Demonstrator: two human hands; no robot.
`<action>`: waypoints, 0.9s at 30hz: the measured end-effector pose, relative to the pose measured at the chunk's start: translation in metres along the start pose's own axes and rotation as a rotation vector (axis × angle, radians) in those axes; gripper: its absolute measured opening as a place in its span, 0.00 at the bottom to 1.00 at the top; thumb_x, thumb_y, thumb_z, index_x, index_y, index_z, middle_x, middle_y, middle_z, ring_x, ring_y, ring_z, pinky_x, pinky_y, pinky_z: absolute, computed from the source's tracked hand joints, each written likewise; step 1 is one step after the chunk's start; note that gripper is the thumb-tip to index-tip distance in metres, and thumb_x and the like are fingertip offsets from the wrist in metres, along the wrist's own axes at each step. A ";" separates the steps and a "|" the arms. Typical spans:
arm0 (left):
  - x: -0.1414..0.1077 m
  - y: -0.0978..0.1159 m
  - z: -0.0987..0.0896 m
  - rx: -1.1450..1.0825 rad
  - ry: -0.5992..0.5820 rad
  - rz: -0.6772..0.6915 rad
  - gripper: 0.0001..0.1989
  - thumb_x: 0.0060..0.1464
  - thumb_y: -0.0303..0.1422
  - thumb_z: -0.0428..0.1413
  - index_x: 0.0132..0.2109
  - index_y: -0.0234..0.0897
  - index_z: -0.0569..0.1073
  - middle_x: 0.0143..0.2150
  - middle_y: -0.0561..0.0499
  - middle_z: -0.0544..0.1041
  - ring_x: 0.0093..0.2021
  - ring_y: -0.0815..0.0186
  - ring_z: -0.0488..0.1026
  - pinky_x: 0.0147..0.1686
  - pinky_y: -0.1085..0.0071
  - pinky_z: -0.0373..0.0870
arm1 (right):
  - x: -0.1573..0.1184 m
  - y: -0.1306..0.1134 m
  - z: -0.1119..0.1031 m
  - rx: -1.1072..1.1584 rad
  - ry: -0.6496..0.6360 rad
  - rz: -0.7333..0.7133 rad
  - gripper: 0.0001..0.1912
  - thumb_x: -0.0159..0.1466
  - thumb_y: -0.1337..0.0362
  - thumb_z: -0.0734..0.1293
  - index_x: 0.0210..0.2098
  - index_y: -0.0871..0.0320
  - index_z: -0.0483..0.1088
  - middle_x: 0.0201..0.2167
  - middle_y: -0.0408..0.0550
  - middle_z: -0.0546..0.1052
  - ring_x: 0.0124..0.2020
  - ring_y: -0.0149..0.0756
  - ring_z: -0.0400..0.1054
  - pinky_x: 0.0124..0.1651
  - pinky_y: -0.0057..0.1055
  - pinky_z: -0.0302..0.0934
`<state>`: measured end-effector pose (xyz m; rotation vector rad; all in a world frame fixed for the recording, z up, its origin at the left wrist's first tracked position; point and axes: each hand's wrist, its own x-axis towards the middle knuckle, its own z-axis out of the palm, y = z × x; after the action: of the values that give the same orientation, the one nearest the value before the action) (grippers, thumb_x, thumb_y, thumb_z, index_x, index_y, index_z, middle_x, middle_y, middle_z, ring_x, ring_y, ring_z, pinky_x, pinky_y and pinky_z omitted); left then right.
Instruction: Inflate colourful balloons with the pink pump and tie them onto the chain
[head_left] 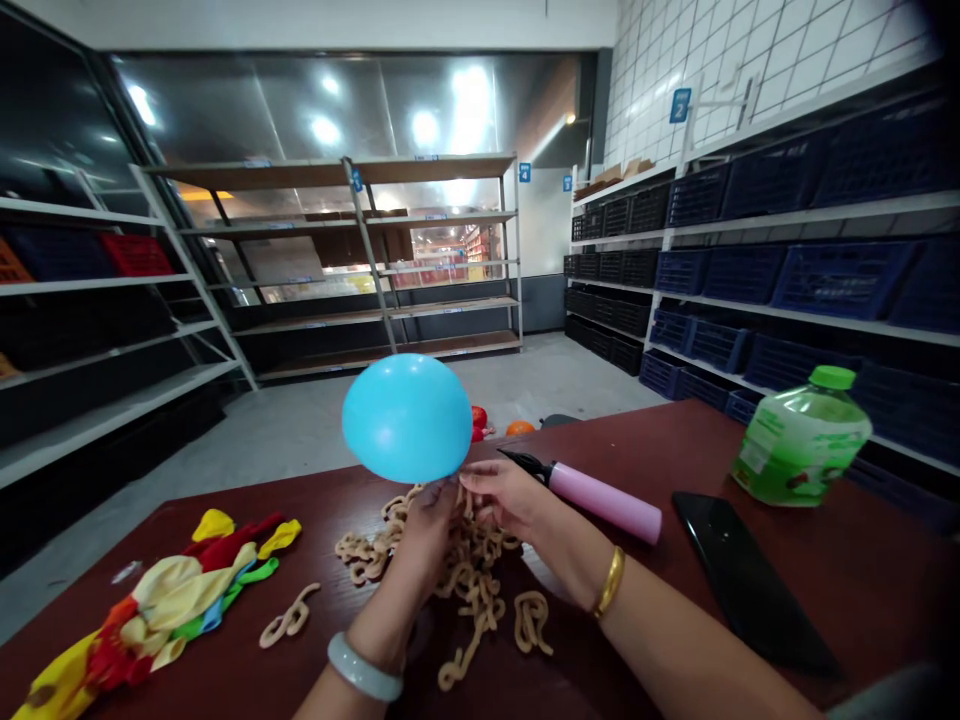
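Note:
An inflated light-blue balloon (pixel 407 418) stands above the far edge of the table, its neck end down at my fingers. My left hand (pixel 433 510) is closed around the neck, which is mostly hidden by the fingers. Beside it, my right hand (pixel 504 492) has thumb and fingers pinched together at the same spot; exactly what lies between those fingertips is too small to make out. Under both hands spreads a heap of tan curly strands (pixel 480 570). One loose strand (pixel 289 617) lies to the left, and another looped strand (pixel 532 622) lies to the right.
Flat balloons (pixel 180 590) in several colours lie at the left. To the right are a pink hand pump (pixel 607 502), a black phone (pixel 750 580) and a green-capped bottle (pixel 802 440) on the dark red table (pixel 645 450). Shelves with blue crates (pixel 840 275) stand beyond.

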<state>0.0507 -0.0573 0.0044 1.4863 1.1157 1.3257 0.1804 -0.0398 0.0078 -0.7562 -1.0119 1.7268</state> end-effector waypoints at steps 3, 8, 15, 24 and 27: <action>0.001 -0.002 -0.001 0.028 -0.030 0.010 0.19 0.55 0.48 0.50 0.24 0.39 0.63 0.17 0.55 0.63 0.20 0.66 0.61 0.19 0.71 0.57 | 0.003 0.009 0.003 0.024 0.047 -0.014 0.16 0.44 0.57 0.77 0.25 0.57 0.70 0.20 0.42 0.69 0.19 0.30 0.58 0.20 0.27 0.48; 0.005 -0.009 -0.005 0.059 -0.052 0.045 0.20 0.57 0.47 0.48 0.22 0.41 0.62 0.15 0.56 0.60 0.17 0.68 0.56 0.18 0.71 0.54 | 0.010 0.020 0.006 -0.008 0.111 -0.087 0.15 0.53 0.52 0.73 0.24 0.56 0.69 0.22 0.47 0.71 0.21 0.35 0.63 0.21 0.31 0.53; 0.012 -0.020 -0.012 -0.157 0.028 -0.130 0.17 0.57 0.43 0.48 0.25 0.38 0.66 0.17 0.58 0.58 0.18 0.70 0.53 0.20 0.73 0.50 | 0.051 -0.007 -0.004 -0.153 0.277 -0.033 0.13 0.58 0.61 0.69 0.22 0.57 0.63 0.17 0.40 0.65 0.15 0.25 0.55 0.19 0.25 0.51; 0.017 -0.027 -0.015 -0.339 0.121 -0.289 0.11 0.54 0.38 0.50 0.28 0.37 0.66 0.20 0.58 0.58 0.19 0.72 0.52 0.22 0.73 0.49 | 0.143 -0.048 0.004 -0.476 0.374 -0.056 0.12 0.61 0.66 0.67 0.23 0.57 0.62 0.18 0.42 0.66 0.19 0.27 0.60 0.26 0.27 0.63; 0.018 -0.029 -0.014 -0.422 0.126 -0.334 0.10 0.54 0.37 0.50 0.29 0.37 0.66 0.20 0.58 0.58 0.18 0.72 0.52 0.21 0.74 0.48 | 0.156 -0.042 0.029 -0.655 0.310 -0.114 0.09 0.58 0.67 0.69 0.24 0.58 0.66 0.19 0.43 0.69 0.21 0.29 0.61 0.26 0.28 0.62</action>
<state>0.0353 -0.0318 -0.0172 0.8790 1.0296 1.3272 0.1200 0.1065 0.0523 -1.3032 -1.3793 1.1230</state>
